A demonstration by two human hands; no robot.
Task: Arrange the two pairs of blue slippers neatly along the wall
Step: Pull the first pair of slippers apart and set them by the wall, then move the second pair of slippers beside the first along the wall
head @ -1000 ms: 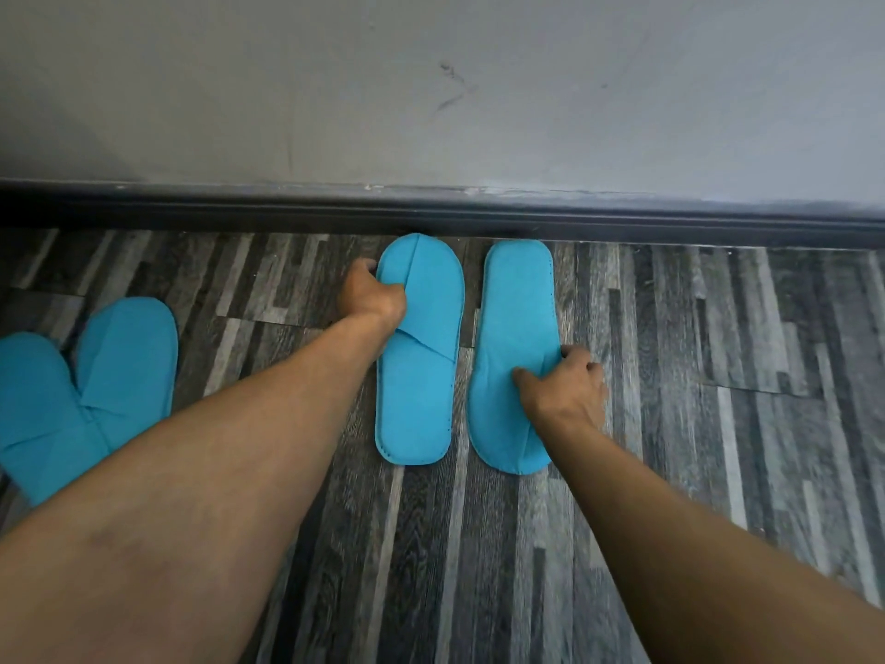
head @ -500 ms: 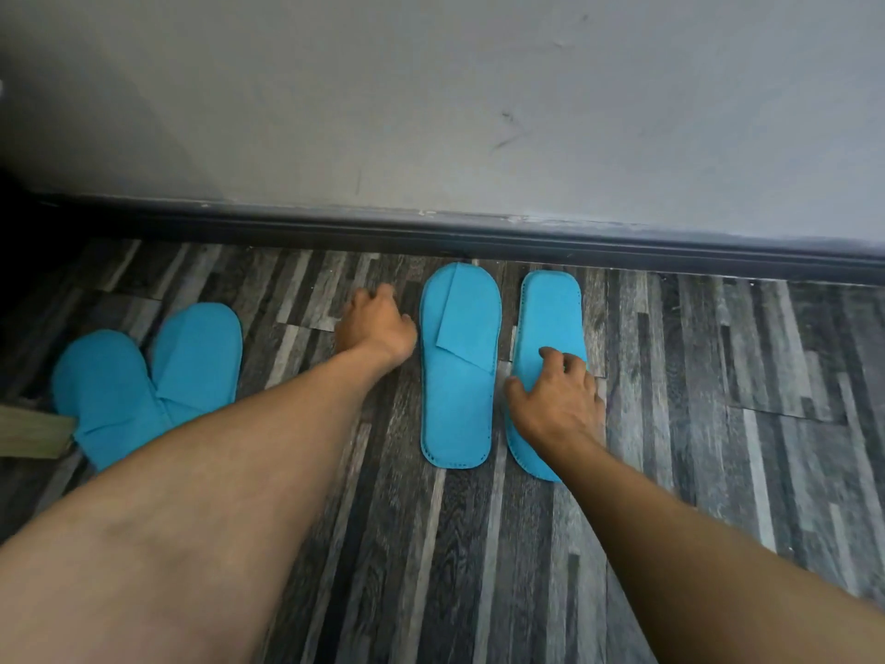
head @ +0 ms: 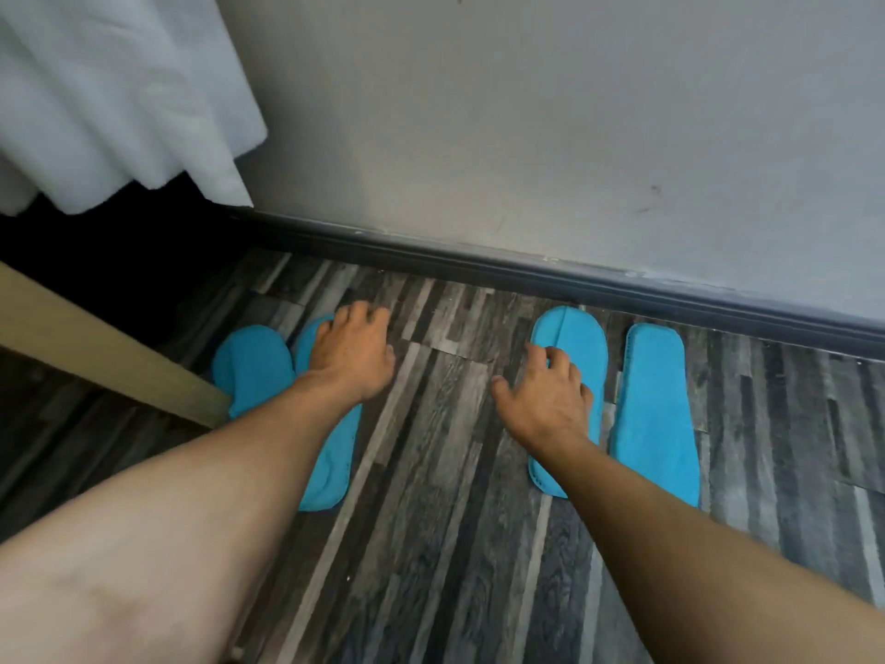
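Note:
Two pairs of blue slippers lie on the wood-pattern floor, toes towards the dark skirting board (head: 527, 275). The right pair stands side by side: one slipper (head: 582, 335) is partly under my right hand (head: 546, 395), the other (head: 653, 414) lies free to its right. My right hand's fingers are spread over that slipper and grip nothing. The left pair sits farther from the wall. My left hand (head: 352, 352) lies flat on the toe of its right slipper (head: 330, 462). The leftmost slipper (head: 251, 364) is partly hidden by a wooden beam.
A tan wooden beam (head: 96, 347) runs diagonally at the left, with darkness behind it. White fabric (head: 119, 88) hangs at the top left. The grey wall (head: 574, 136) closes the far side. Bare floor (head: 445, 400) separates the two pairs.
The view has swung left. My left hand moved from beside the right pair onto the left pair. My right hand shifted from the right slipper to the left slipper of the right pair.

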